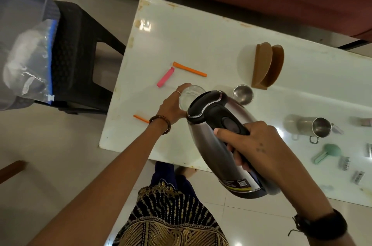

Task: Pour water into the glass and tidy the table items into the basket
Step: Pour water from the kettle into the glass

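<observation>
One clear drinking glass (190,95), round and thin-walled, stands near the left end of the white glossy desk (201,40). Left hand (173,104), wrapped around the glass from its 8 o'clock side. Right hand (255,143), closed on the black handle of a stainless steel electric kettle (221,141), tilted with its spout over the glass rim. Pink clip (165,77) and orange clip (189,69) lie at the glass's 11 o'clock; small steel bowl (243,94) at 3 o'clock.

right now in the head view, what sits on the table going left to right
pink clip → long orange clip → small steel bowl → brown holder → steel mug
</observation>
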A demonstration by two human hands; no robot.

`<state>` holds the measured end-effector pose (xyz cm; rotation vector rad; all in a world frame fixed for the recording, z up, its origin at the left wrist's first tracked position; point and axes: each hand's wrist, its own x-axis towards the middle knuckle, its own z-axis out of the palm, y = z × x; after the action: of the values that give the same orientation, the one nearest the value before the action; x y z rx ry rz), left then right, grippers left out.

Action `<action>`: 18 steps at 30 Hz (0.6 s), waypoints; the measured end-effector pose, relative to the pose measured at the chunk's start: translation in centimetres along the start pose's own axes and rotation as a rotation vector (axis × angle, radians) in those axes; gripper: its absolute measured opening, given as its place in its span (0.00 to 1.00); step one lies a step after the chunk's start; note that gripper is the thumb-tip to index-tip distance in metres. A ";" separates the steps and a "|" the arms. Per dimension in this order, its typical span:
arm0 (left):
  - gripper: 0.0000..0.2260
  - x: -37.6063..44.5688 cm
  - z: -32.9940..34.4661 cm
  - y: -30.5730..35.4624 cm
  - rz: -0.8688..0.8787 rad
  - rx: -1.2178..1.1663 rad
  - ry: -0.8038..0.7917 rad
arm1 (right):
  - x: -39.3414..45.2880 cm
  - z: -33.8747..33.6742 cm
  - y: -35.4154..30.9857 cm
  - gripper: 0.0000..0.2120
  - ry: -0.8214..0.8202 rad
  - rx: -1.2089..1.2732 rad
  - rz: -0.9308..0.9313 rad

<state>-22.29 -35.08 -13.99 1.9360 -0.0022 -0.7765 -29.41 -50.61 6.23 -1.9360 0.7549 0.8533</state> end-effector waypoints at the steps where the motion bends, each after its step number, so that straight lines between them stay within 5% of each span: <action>1: 0.36 0.0 0.0 0.0 0.002 0.006 -0.002 | 0.0 0.1 -0.2 0.16 0.000 -0.014 0.004; 18: 0.39 -0.1 -0.1 0.0 0.004 0.012 -0.018 | -0.2 0.5 -0.6 0.18 0.019 -0.039 0.035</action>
<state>-22.34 -35.00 -13.90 1.9397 -0.0210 -0.7925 -29.27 -49.88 6.49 -1.9730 0.7907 0.8777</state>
